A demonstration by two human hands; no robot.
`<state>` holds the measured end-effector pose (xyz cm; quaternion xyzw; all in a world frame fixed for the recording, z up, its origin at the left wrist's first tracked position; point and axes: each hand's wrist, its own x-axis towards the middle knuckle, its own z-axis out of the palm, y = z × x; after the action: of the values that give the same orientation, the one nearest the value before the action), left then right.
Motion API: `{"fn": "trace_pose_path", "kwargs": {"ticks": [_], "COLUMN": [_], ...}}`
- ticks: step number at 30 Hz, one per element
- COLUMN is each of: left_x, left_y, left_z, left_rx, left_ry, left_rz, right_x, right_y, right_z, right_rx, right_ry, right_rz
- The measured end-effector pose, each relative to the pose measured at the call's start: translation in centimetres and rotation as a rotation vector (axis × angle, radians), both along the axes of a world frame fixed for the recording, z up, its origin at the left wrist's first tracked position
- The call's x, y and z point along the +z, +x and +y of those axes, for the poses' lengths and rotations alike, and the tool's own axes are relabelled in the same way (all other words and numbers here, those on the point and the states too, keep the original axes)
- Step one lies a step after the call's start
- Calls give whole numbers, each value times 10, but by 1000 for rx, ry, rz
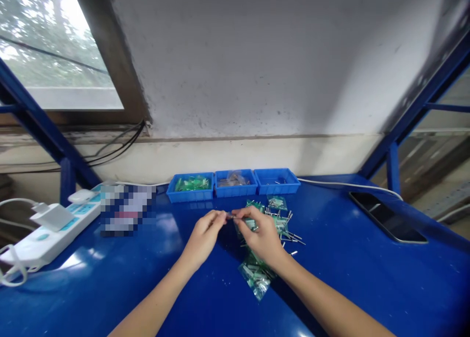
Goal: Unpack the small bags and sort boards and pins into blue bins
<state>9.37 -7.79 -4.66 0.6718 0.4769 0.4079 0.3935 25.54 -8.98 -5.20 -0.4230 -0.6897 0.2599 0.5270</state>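
Observation:
My left hand (205, 236) and my right hand (261, 236) meet over the blue table (154, 278), fingertips pinched together on a small metal pin (231, 216) held between them. Under and beside my right hand lies a heap of small green-tinted plastic bags (257, 277) and several loose metal pins (293, 238). Three blue trays stand in a row behind: the left tray (191, 195) holds green bags, the middle tray (235, 189) holds clear bags with brownish parts, the right tray (276, 186) looks almost bare.
A white power strip (44, 234) with plugged adapters lies at the left. A blurred packet (127, 209) sits beside it. A black phone (389, 222) lies at the right, with a white cable (348, 184) behind. Blue frame posts flank the table; a wall stands behind.

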Motion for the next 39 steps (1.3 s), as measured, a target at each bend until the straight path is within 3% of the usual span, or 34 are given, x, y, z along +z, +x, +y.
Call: {"fn": "trace_pose_path", "kwargs": {"ticks": [2, 4, 7, 10, 12, 14, 18, 23, 24, 26, 29, 31, 35, 39], "left_x": [0, -1, 0, 0, -1, -2, 2, 6, 4, -2, -12, -16, -17, -18], "left_y": [-1, -2, -2, 0, 0, 1, 4, 21, 25, 31, 32, 28, 18, 16], "left_z": [3, 3, 0, -6, -8, -8, -15, -41, -46, -52, -49, -42, -26, -17], "left_rx": [-6, -21, 39, 34, -4, -26, -80, -384, -449, -534, -529, -474, -379, -358], "left_ry": [-125, -124, 140, 462, 576, 594, 466, 408, 406, 385, 344, 335, 326, 312], "left_rz": [-116, -146, -25, 158, 242, 290, 376, 569, 601, 655, 708, 721, 717, 721], "right_x": [1, 1, 4, 8, 9, 9, 23, 68, 74, 80, 64, 42, -5, -23], "right_y": [-1, -1, 2, 3, 2, 2, 14, 43, 46, 52, 66, 83, 114, 107], "right_z": [-4, -5, -4, 1, 4, 4, 4, 25, 33, 46, 52, 46, 31, 33], "right_rx": [1, -39, -84, 86, 200, 186, -148, -646, -685, -586, -278, -154, -138, -91], "right_ry": [116, 153, 25, -214, -337, -355, -10, 509, 583, 571, 339, 209, 45, -2], "right_rz": [-134, -206, -160, 24, 145, 179, 88, 97, 11, -294, -702, -764, -717, -757]}}
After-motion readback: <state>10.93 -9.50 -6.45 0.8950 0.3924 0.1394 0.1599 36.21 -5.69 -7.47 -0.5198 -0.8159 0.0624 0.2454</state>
